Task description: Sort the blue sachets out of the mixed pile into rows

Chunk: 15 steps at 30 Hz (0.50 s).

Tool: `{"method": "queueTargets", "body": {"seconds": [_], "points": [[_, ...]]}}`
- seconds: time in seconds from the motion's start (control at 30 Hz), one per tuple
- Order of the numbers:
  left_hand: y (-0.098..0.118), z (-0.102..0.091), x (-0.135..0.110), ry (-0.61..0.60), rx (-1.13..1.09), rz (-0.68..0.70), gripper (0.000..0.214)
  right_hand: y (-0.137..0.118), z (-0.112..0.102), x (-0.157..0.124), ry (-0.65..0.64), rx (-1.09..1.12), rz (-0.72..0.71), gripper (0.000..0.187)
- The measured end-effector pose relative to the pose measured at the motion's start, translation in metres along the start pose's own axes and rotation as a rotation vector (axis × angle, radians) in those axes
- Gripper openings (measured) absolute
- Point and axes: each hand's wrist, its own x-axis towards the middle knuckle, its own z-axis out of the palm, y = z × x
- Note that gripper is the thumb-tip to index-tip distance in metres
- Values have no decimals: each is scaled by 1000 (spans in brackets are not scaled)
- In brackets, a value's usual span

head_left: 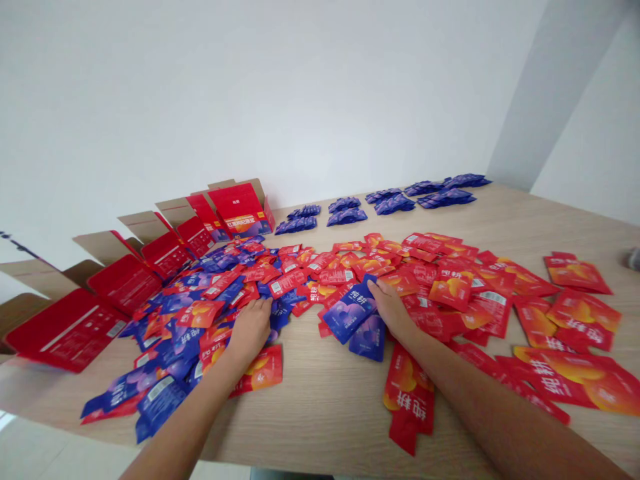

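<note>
My right hand [389, 303] grips a blue pouch [350, 312] by its upper right edge. A second blue pouch [368, 339] shows just under it, and I cannot tell whether the hand holds that one too. My left hand [251, 325] is closed, fingers bent down into a mixed pile of blue and red pouches [195, 313]. What its fingertips pinch is hidden; blue foil [281, 316] shows right beside them. Below my right forearm lies a red pouch [409, 393] with a yellow-orange fruit print.
Open red cartons [65, 327] line the left edge, with another red carton [240, 207] at the back. Small stacks of blue pouches [347, 216] run along the wall [320, 100]. Loose red pouches [450, 287] spread over the right half of the wooden table [310, 427].
</note>
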Motion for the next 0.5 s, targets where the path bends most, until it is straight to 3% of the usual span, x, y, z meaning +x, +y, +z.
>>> {"method": "queueTargets", "body": {"seconds": [0.13,0.2,0.3,0.4,0.5], "points": [[12,-30,-5,269,-288,147,44,3,3,2,-10,17,17,33],[34,-49,-4,403,-470,312,41,3,4,2,-43,45,30,33],[79,-65,6,434,-659,603,38,1,4,0,-62,69,29,33],[114,-52,20,350,-762,769,43,-2,3,-1,-63,110,5,33],[128,-24,28,278,-947,757,49,-2,1,1,-53,150,2,36]]}}
